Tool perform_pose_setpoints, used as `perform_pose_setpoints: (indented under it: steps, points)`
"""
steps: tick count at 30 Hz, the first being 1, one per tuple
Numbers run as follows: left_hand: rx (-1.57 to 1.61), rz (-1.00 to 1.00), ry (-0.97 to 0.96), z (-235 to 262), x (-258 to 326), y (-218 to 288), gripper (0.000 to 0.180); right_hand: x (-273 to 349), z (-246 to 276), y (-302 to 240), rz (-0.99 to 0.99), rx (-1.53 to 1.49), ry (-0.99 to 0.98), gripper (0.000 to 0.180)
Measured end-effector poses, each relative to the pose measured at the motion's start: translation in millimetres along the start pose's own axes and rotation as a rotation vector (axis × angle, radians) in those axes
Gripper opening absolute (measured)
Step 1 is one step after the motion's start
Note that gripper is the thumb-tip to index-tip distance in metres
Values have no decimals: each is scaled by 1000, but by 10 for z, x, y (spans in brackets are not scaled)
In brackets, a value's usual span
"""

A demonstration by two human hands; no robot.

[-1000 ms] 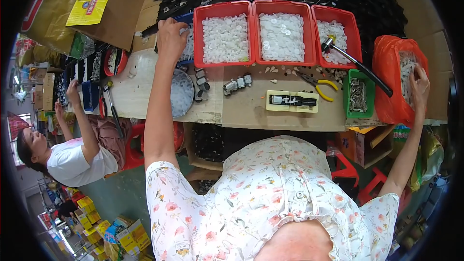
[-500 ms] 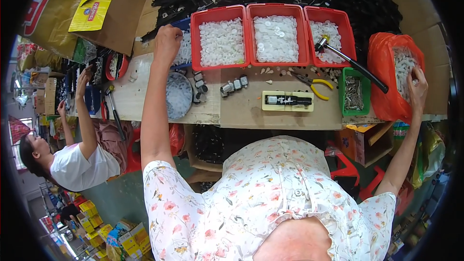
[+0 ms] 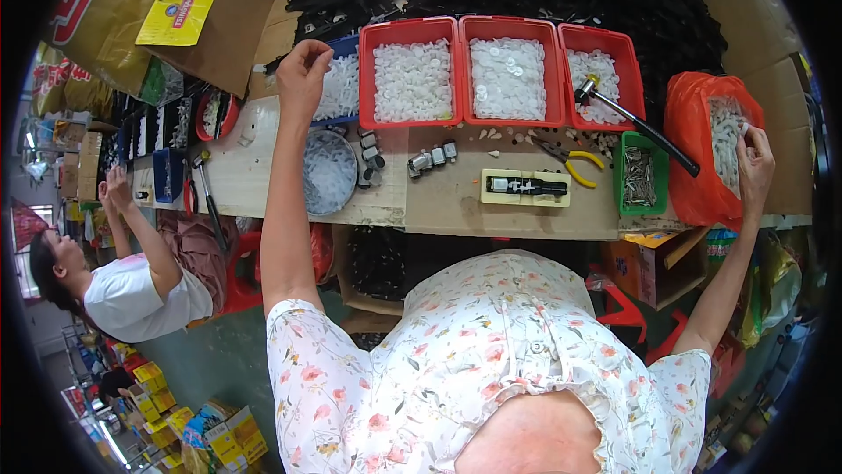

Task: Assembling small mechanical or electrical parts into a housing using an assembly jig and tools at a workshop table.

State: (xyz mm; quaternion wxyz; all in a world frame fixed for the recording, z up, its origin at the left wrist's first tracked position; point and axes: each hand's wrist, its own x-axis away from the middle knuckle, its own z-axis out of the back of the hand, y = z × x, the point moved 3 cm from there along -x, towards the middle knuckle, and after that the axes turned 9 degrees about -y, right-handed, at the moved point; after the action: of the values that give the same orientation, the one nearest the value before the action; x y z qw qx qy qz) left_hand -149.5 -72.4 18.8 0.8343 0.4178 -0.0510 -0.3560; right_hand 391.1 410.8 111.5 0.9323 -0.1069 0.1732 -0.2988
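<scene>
My left hand [image 3: 303,84] is raised beside a blue bin [image 3: 342,46] of small white plastic parts, its fingers pinched together; what they hold, if anything, is hidden. At the far right, my right hand [image 3: 755,163] is closed at the mouth of an orange-red plastic bag [image 3: 693,136]. A small white plastic part [image 3: 745,128] shows at its fingertips, and similar white parts fill the bag. Between the hands, a cream holding block [image 3: 494,198] carries a black assembly with a silver piece [image 3: 526,185].
Three red bins [image 3: 409,121] of white parts stand along the back. A hammer [image 3: 645,128] rests across the right one. Yellow-handled pliers [image 3: 579,167], a green bin [image 3: 631,208] of metal pins and a round bowl [image 3: 330,171] lie nearer. At left sits a co-worker [image 3: 149,294].
My right hand has drawn back slightly, and a white part now shows at its fingertips. My left hand has shifted slightly off the blue bin. The co-worker's hands have come together.
</scene>
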Motion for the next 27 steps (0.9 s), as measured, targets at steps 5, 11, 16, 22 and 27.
perform_pose_setpoints:
  steps: [5,11,16,22,27]
  points:
    - [179,-28,104,99,456,256,11,-16,-45,-343,21,-188,110,25]
    - [-62,-31,91,83,1068,368,10,-28,-209,-737,81,-265,42,26]
    - [-107,-41,89,24,1309,313,8,-89,-357,-1102,123,-269,70,27]
    - [-298,-103,2,-43,1455,281,8,-110,-350,-1244,154,-67,10,24]
    - [-298,-99,39,13,1525,374,8,-101,-357,-1310,157,-96,21,25]
